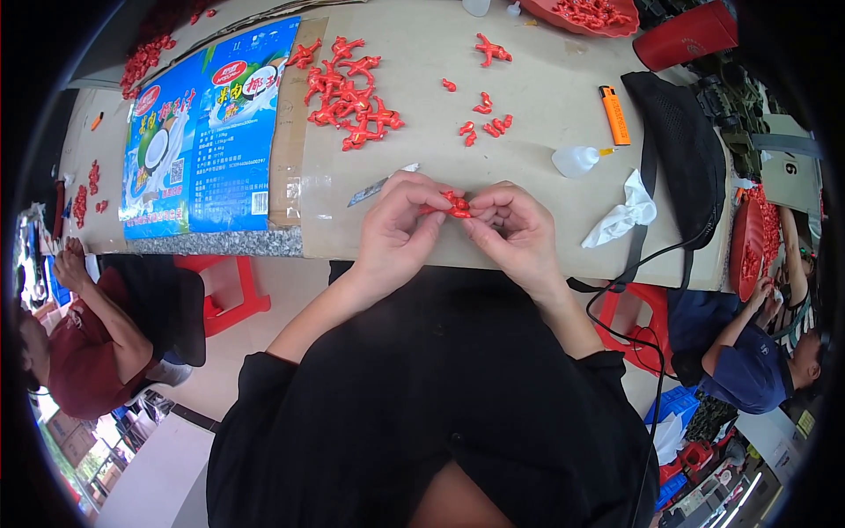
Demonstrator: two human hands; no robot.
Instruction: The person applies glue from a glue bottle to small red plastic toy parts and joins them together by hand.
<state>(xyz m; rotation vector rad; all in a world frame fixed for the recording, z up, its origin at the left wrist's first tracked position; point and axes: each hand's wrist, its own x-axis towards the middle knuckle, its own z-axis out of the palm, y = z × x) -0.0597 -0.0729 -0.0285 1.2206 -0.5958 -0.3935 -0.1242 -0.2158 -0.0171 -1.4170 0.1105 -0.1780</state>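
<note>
Piece: tiny, bright red and super glossy, kinda plasticky, knobbly outline with orangey glints; fingers cover part of it, so can't make out the full shape.
Where: held between both hands, over the near side of the tan table.
Left hand: thumb and fingers pinching the piece's left end.
Right hand: fingertips pinching the other end, rest curled in.
Pile: red figures with stubby limbs, same shine, heaped beyond the left hand.
</note>
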